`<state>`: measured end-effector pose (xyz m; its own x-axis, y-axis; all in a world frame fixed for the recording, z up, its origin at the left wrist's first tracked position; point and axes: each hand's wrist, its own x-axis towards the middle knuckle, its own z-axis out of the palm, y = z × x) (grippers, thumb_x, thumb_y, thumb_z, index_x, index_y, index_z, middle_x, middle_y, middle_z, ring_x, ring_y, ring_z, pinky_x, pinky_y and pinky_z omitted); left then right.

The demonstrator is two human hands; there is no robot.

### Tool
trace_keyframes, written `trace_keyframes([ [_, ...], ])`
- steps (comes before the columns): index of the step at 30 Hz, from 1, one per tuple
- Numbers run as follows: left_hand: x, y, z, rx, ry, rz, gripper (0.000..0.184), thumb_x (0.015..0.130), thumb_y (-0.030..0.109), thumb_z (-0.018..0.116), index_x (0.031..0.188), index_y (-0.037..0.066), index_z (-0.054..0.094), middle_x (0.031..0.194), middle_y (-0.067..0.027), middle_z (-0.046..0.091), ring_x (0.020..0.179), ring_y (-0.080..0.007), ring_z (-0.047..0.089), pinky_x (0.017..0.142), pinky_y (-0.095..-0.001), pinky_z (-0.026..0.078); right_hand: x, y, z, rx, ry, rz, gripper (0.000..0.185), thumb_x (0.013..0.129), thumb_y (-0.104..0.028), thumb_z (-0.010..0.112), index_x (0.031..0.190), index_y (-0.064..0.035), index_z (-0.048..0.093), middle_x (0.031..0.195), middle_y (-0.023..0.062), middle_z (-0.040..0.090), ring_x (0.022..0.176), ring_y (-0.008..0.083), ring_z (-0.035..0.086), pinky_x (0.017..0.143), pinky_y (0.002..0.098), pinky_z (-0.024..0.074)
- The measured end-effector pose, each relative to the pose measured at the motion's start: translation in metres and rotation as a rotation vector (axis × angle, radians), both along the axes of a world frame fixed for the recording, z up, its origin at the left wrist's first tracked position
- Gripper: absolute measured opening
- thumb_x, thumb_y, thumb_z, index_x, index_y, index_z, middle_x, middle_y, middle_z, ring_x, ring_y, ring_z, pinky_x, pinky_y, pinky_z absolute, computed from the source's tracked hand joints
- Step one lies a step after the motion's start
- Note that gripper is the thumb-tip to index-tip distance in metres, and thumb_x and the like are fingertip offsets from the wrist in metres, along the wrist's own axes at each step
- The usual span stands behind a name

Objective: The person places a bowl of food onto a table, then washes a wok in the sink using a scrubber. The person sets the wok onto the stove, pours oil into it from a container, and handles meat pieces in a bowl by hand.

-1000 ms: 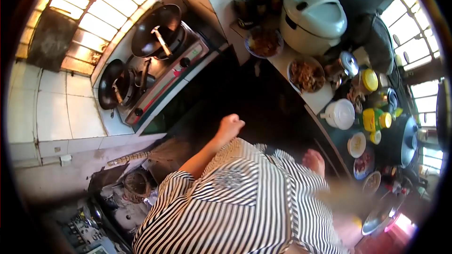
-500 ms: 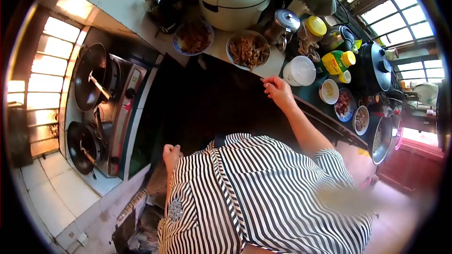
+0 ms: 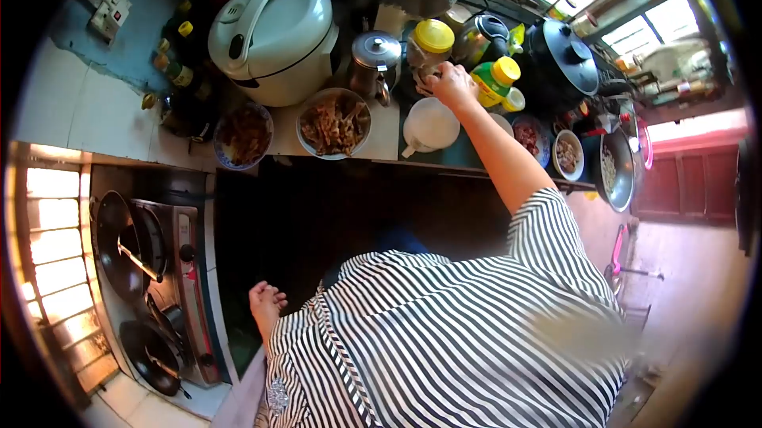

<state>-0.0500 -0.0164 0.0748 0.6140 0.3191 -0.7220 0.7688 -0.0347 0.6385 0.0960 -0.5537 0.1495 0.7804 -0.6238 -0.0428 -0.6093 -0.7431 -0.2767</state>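
Observation:
My right hand (image 3: 454,85) reaches over the counter, behind a white plastic container (image 3: 431,125) and just below a jar with a yellow lid (image 3: 433,36). Its fingertips are bent down together at a crumpled clear plastic bag (image 3: 421,77). What lies between them is hidden. To the right of the hand stands a yellow-capped bottle with a green and yellow label (image 3: 494,82). My left hand (image 3: 267,303) hangs low beside the striped shirt, its fingers curled inward with nothing visible in them.
Bowls of food (image 3: 334,123) line the counter's front edge, near a large rice cooker (image 3: 278,39) and a metal pot (image 3: 375,59). A black lidded pot (image 3: 559,63) stands at the back right. Two woks, one of them (image 3: 119,241) farther up, sit on the gas stove (image 3: 184,293) to the left.
My right hand has moved from the counter's front edge to the bag behind the white container. The view has turned, and my left hand has shifted lower and outward.

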Motion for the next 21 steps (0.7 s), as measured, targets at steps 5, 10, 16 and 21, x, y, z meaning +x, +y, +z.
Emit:
trace_keyframes([
  [5,0.000,-0.051,0.017,0.042,0.026,0.076,0.025,0.089,0.011,0.052,0.113,0.005,0.048,0.085,-0.0076,0.058,0.065,-0.0143,0.058,0.055,-0.0259,0.049,0.027,-0.028,-0.058,-0.029,0.110,-0.053,0.048,0.075,-0.039,0.064,0.109,-0.0049,0.058,0.115,0.0157,0.057,0.109,0.0308,0.055,0.090,0.0398,0.0454],
  [10,0.001,-0.071,0.013,0.062,0.120,-0.001,0.024,0.089,0.012,0.052,0.112,0.006,0.049,0.086,-0.0075,0.059,0.067,-0.0150,0.058,0.057,-0.0269,0.050,0.006,-0.041,-0.036,0.110,-0.407,-0.018,0.033,0.074,-0.030,0.064,0.092,-0.0026,0.058,0.100,0.0211,0.057,0.096,0.0376,0.056,0.081,0.0435,0.0459],
  [16,0.016,-0.090,0.015,0.012,0.054,-0.039,0.020,0.090,0.013,0.052,0.109,0.005,0.052,0.087,-0.0074,0.059,0.069,-0.0146,0.059,0.058,-0.0269,0.051,-0.012,-0.033,0.036,1.311,-1.150,-0.286,0.020,0.085,-0.023,0.054,0.099,-0.0098,0.056,0.098,0.0015,0.057,0.092,0.0177,0.054,0.080,0.0367,0.0455],
  [21,0.007,-0.086,0.024,-0.137,-0.222,-0.156,0.021,0.089,0.014,0.055,0.107,0.004,0.055,0.086,-0.0059,0.061,0.071,-0.0135,0.060,0.060,-0.0251,0.050,-0.027,-0.008,0.096,1.746,-1.120,0.192,0.042,0.090,-0.031,0.047,0.121,-0.0035,0.051,0.120,0.0120,0.056,0.115,0.0246,0.051,0.095,0.0440,0.0436],
])
